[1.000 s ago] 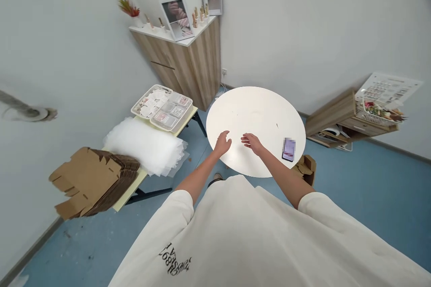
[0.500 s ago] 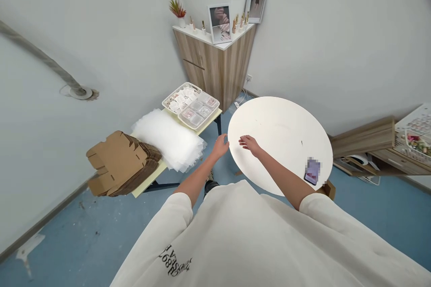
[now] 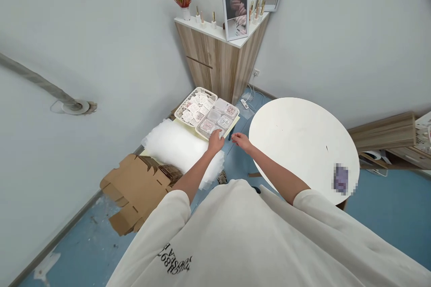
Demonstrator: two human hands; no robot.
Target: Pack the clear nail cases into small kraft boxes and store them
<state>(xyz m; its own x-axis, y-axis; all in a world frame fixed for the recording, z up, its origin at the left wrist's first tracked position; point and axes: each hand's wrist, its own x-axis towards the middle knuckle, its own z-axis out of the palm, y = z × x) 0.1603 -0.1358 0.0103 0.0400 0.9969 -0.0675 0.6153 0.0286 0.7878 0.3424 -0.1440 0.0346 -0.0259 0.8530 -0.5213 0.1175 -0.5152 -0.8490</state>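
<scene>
My left hand [image 3: 216, 141] reaches over the front edge of a white tray [image 3: 198, 133], its fingers spread at a clear plastic box in the tray's front corner. That box is partly hidden by the fingers. More clear boxes [image 3: 224, 121] sit in rows there, some with small pink or silvery pieces inside. Beside this tray stands a white basket [image 3: 182, 115] filled with small white printed cards [image 3: 196, 106]. My right hand [image 3: 241, 141] hovers between the tray and the round white table [image 3: 296, 139], fingers loosely bent, holding nothing.
White foam sheets [image 3: 178, 148] and flattened brown cardboard boxes [image 3: 138, 188] are stacked left of my arms. A blurred-out phone [image 3: 340, 179] lies on the round table. Behind, a wooden corner cabinet [image 3: 215, 63] carries picture frames, a plant and small bottles.
My view has swung left and nearer the tray. The left hand has moved from beside the round table to the clear boxes; my right hand has left its place over the table.
</scene>
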